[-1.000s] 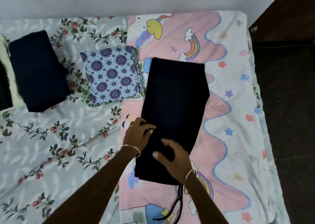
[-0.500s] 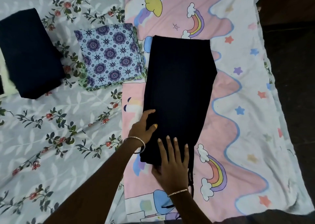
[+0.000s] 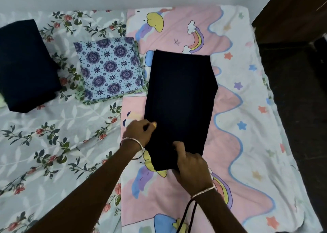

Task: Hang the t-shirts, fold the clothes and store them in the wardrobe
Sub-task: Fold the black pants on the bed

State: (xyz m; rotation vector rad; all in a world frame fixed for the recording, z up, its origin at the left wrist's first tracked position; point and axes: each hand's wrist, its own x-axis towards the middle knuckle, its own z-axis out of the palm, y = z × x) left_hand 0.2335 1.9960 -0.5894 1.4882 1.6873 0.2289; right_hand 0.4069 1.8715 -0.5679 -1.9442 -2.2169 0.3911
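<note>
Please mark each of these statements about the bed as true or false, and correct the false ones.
1. Both hands grip the near end of the dark garment. True: the left hand holds the left edge of the dark garment, and the right hand holds its near edge.
2. The blue patterned cloth lies to the right of the dark garment. False: the blue patterned cloth lies to its left.
3. The dark garment lies on the pink rainbow sheet. True: the pink rainbow sheet shows all around it.
4. The folded navy pile sits on top of the patterned cloth. False: the folded navy pile lies apart, further left, on the floral sheet.
</note>
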